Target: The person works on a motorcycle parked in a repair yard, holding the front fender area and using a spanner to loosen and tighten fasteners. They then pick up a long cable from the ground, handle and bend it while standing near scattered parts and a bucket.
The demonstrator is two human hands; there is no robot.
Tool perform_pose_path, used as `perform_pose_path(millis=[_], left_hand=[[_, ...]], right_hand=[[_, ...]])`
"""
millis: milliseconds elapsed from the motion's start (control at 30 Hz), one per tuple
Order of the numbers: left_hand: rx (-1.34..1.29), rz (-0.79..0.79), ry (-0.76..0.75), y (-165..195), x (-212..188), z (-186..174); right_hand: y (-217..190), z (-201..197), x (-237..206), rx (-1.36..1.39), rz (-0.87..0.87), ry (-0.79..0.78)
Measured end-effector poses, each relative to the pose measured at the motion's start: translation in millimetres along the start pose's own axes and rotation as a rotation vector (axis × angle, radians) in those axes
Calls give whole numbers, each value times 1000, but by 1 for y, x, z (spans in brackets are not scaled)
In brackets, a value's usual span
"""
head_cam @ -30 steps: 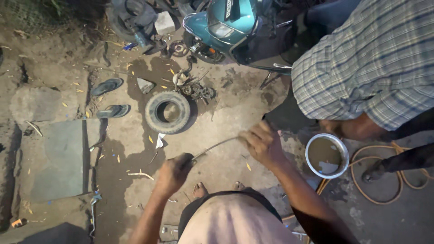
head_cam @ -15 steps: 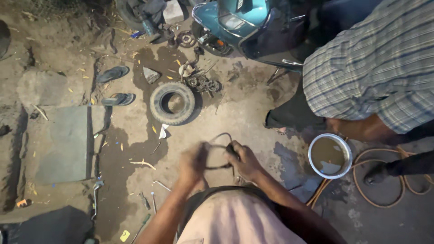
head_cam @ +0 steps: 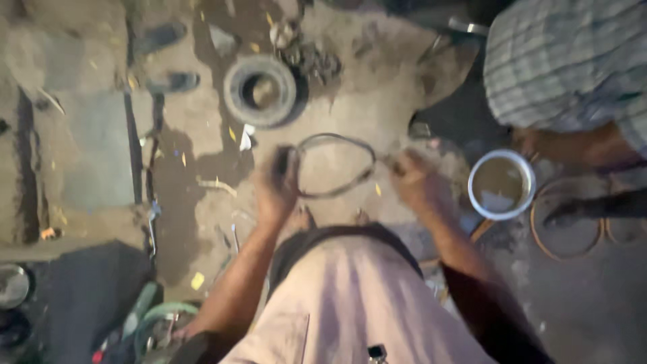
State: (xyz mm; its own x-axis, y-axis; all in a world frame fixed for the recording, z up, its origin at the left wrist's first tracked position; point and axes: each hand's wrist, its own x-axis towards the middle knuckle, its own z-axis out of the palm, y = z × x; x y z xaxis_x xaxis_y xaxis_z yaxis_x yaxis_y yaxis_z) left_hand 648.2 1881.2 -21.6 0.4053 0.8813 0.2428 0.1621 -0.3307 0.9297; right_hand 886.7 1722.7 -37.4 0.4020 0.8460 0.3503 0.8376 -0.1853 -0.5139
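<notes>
I hold a thin dark cable (head_cam: pixel 335 139) bent into a loop between both hands, above the dirt ground. My left hand (head_cam: pixel 276 185) grips one end of the loop at its left side. My right hand (head_cam: pixel 416 180) grips the other end at the right. The picture is blurred, so the cable's ends are hard to make out. A small worn tyre (head_cam: pixel 261 91) lies flat on the ground just beyond the loop.
A white bowl (head_cam: pixel 502 184) of murky liquid stands to the right, beside orange hose coils (head_cam: pixel 565 226). Another person in a checked shirt (head_cam: pixel 566 61) crouches at the upper right. Two sandals (head_cam: pixel 165 59), metal parts (head_cam: pixel 303 50) and a grey slab (head_cam: pixel 91 152) lie around.
A second ago the cable ran nearly straight between my spread hands. My hands then came together and bent it into a loop, which is now wider. The view has shifted closer.
</notes>
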Motion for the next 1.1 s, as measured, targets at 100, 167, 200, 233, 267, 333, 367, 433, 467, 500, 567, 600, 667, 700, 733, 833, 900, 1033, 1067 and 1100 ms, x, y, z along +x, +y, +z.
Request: perform_pose_path(millis=[100,167,200,233,267,333,367,433,467,500,567,600,667,700,733,833,900,1033,1067,1100], left_hand=[[-73,-225,-165,1,0,-21],[-25,-312,-358,7,3,-35],[29,-300,-461,11,5,-39],[82,-288,-558,16,7,-42],[120,-246,-546,20,7,-41],[202,-160,-523,26,7,-35],[222,-62,-486,26,5,-26],[256,141,-409,23,1,-14],[234,91,-403,20,-2,-10],[212,40,-394,16,-5,-6],[220,-17,-336,8,-11,0],[248,-26,-288,4,-14,2],[249,-55,-226,-2,-20,3],[222,-72,-213,-5,-22,2],[194,-87,-198,-7,-23,3],[67,-364,-305,-11,-23,-3],[-51,-325,-317,-13,-18,-4],[-142,-339,-393,-11,2,1],[-204,-243,-367,-11,7,4],[-263,-147,-341,-12,12,6]], right_hand=[[-1,-38,9,-145,-163,41],[-16,-51,18,-73,-154,-12],[-24,-55,22,-43,-153,-33],[-35,-55,26,-75,-209,-32],[-44,-52,29,-104,-268,-30],[-62,-41,34,-136,-375,-1],[-66,-35,36,-143,-422,28],[-72,-25,38,-131,-416,57],[-74,-20,39,-111,-363,54],[-75,-16,39,-90,-312,50],[-78,-4,40,-225,-328,165],[-81,3,40,-291,-333,223],[-88,19,39,-158,-272,140],[-93,27,38,-91,-240,100],[-96,35,36,-116,-226,76],[-101,50,30,-114,-194,-9],[-96,56,27,-6,-199,-57],[-66,68,33,35,-70,-49],[-60,77,37,152,17,-71],[-51,83,41,271,102,-93]])
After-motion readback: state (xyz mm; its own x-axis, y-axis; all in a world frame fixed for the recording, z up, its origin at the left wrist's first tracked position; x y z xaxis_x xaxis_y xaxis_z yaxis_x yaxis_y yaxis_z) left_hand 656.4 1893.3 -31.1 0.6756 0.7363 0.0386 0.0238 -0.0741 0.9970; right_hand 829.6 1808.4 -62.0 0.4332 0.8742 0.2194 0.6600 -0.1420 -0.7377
